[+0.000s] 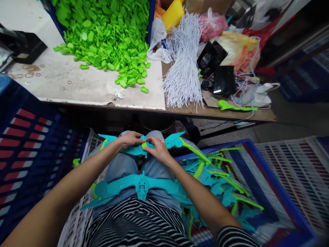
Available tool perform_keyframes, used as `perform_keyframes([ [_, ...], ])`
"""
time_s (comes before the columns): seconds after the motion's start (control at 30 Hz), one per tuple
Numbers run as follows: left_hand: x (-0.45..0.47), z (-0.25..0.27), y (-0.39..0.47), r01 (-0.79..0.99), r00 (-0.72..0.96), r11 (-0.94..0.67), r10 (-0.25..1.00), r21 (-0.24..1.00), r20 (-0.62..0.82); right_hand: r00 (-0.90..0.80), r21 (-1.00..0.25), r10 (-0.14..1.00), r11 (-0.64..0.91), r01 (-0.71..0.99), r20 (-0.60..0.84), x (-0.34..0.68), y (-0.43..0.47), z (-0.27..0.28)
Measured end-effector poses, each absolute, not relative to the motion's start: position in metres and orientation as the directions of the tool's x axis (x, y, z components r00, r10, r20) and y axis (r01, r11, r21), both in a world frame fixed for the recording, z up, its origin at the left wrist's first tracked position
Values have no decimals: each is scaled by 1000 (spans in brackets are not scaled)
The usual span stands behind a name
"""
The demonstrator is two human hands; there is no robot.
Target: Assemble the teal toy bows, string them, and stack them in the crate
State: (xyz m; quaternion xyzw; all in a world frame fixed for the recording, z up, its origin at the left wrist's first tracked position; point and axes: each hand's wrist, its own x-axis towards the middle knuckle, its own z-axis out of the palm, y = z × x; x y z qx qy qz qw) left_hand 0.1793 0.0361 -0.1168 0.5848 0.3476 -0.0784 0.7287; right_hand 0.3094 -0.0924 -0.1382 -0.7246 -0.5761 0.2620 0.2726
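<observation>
A turquoise plastic toy bow [131,150] lies across my knees, with green strips at its ends. My left hand [131,139] grips it just left of the middle, fingertips at the centre piece. At that centre sits a small green plastic piece [144,145], pinched between the thumb and fingers of my right hand [158,150]. Whether the green piece is seated in the bow or only rests against it, I cannot tell. Closer to my body, a second turquoise bow [159,184] lies across my lap with a slotted centre facing up; neither hand touches it.
On the table ahead, many green pieces [110,51] spill from a blue crate [152,20], beside a bundle of white strings [183,65]. A blue-rimmed crate [277,181] at my right holds turquoise and green parts. Another blue crate [28,144] stands at my left.
</observation>
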Motion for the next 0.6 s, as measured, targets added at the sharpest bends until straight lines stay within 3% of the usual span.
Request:
perform_keyframes([
  [0.2, 179, -122, 34, 519, 730, 235, 378, 822, -569, 206, -626, 956, -292, 723, -207, 304, -85, -130],
  [0.33, 177, -122, 36, 544, 756, 53, 402, 837, -517, 131, -521, 971, -217, 826, -198, 304, -81, -117],
  [0.4, 175, -122, 27, 537, 750, -149, 534, 830, -390, 104, -479, 990, -136, 867, -93, 314, -67, -103],
  [0.47, 170, -125, 8, 505, 736, -399, 663, 765, -140, 145, -438, 980, -72, 896, 137, 331, -40, -86],
  [0.53, 163, -132, -17, 458, 748, -617, 656, 640, 97, 182, -373, 918, -40, 927, 353, 349, -3, -70],
  [0.6, 158, -140, -38, 428, 798, -752, 575, 502, 180, 181, -305, 894, -53, 951, 409, 362, 38, -57],
])
